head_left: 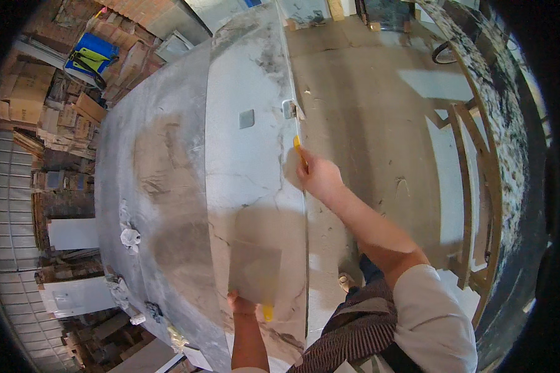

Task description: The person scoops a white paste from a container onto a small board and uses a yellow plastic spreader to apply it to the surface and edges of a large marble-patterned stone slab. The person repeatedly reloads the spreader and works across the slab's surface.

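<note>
A long white, grey-veined stone slab lies on a larger grey work surface. At its right edge, my right hand is closed around a slim yellow tool, whose exact kind I cannot make out. The tool's tip points away from me along the edge. Close to my body, my left hand grips the lower left corner of a flat grey-brown square plate over the slab. Something small and yellow shows by the plate's lower edge. Farther up the slab lies a small grey square piece.
A small pale piece sits at the slab's edge beyond my right hand. White crumpled cloth lies on the grey surface. Cardboard and a blue-and-green case are stacked far left. A speckled stone slab leans on a wooden frame at right.
</note>
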The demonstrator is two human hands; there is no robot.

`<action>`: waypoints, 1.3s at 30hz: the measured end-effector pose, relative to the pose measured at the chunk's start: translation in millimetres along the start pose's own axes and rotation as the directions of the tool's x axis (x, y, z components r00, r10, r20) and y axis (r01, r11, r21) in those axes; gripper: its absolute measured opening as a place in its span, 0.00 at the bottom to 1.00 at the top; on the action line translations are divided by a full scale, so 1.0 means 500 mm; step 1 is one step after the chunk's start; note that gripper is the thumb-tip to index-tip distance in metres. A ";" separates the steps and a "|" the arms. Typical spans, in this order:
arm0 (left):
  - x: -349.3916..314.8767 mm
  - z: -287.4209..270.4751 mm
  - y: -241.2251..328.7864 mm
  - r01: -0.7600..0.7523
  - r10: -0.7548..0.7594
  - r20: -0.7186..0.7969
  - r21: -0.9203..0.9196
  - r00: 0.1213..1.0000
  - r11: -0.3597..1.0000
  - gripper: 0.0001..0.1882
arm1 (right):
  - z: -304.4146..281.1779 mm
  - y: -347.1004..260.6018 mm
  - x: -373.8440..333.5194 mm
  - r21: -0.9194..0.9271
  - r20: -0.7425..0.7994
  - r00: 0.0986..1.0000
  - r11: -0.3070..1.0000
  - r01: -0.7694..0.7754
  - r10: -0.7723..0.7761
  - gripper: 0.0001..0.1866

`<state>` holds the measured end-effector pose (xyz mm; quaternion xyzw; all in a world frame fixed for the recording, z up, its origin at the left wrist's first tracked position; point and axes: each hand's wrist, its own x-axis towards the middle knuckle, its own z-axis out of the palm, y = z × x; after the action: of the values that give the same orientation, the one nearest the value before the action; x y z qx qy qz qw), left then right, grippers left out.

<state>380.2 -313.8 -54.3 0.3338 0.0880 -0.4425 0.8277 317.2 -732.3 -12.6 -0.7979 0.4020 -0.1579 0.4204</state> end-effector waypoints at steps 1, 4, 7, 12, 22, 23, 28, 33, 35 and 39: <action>-0.002 -0.006 0.000 0.006 -0.006 0.006 -0.016 1.000 1.000 0.38 | 0.003 -0.002 -0.023 0.006 0.029 0.999 1.000 -0.014 0.014 0.23; -0.001 -0.013 0.001 0.029 -0.027 0.041 -0.037 0.999 0.999 0.37 | 0.020 0.009 -0.084 -0.013 0.033 0.999 1.000 -0.020 0.020 0.24; 0.004 -0.026 0.005 0.033 -0.032 0.056 -0.017 0.998 0.999 0.37 | 0.034 0.016 -0.138 -0.006 0.094 0.995 1.000 -0.015 0.016 0.25; 0.010 -0.080 0.012 0.004 -0.004 0.037 0.007 0.999 1.000 0.38 | 0.050 0.017 -0.228 0.006 0.168 0.986 1.000 -0.012 0.010 0.28; 0.014 -0.035 0.010 -0.038 0.043 -0.107 0.048 0.993 0.998 0.38 | 0.118 0.048 -0.398 -0.174 0.041 0.979 0.963 0.205 -0.201 0.30; 0.016 -0.032 0.009 -0.051 0.056 -0.085 0.057 0.995 0.997 0.38 | 0.117 0.043 -0.411 -0.165 0.065 0.980 0.966 0.196 -0.188 0.30; 0.020 -0.001 0.011 0.097 -0.089 0.155 -0.048 0.984 0.994 0.35 | 0.133 0.051 -0.477 -0.256 -0.061 0.937 0.913 0.319 -0.345 0.30; 0.016 0.023 -0.001 -0.004 0.004 -0.159 0.002 0.987 1.000 0.35 | 0.091 0.008 -0.532 0.023 0.298 0.954 0.999 0.037 -0.042 0.34; 0.017 0.024 -0.002 -0.045 0.051 -0.148 0.047 0.988 0.998 0.36 | 0.086 0.002 -0.553 0.040 0.349 0.937 0.999 0.006 -0.019 0.34; 0.017 0.041 0.003 0.038 -0.039 0.020 0.014 0.999 0.999 0.35 | 0.082 -0.005 -0.593 0.064 0.413 0.911 0.998 -0.024 -0.005 0.31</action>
<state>383.2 -332.1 -41.8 0.3333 0.0830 -0.4623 0.8175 156.8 -479.4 -9.8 -0.7967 0.3026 0.0027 0.5232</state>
